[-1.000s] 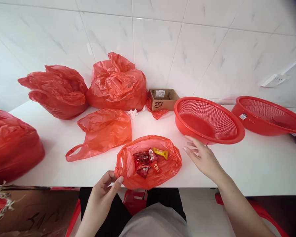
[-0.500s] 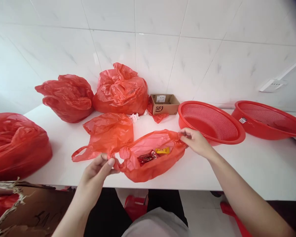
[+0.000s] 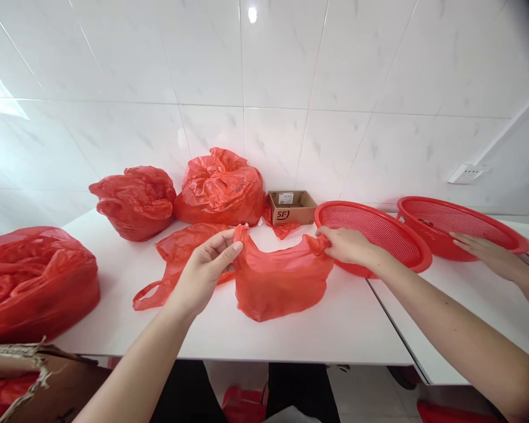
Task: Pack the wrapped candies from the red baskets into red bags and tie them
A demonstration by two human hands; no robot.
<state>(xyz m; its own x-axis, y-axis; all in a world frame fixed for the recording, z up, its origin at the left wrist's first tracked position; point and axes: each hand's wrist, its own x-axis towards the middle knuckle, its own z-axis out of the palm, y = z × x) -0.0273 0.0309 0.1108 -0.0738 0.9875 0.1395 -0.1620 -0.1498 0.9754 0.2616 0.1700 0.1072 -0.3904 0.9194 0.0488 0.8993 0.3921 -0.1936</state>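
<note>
A thin red plastic bag [image 3: 282, 285] hangs stretched between my two hands, its lower part at the white table [image 3: 357, 335]. My left hand [image 3: 205, 264] pinches one gathered handle, and my right hand [image 3: 341, 244] grips the opposite top corner. The bag's front wall hides whatever lies inside. Behind my left hand, a flat red bag [image 3: 171, 276] with a loop handle lies on the table. Just beyond my right hand stands a red perforated basket [image 3: 379, 235].
Full red bags [image 3: 134, 202] stand at the back and left. A small cardboard box [image 3: 293, 208] sits by the wall. Another person's hand [image 3: 485, 249] touches a second red basket [image 3: 458, 226] at right. A torn carton [image 3: 66, 382] is at lower left.
Both hands have lifted the bag's edges, so its opening no longer faces me and the packets inside are out of sight. Another person's hand has appeared at right. The view has tilted up.
</note>
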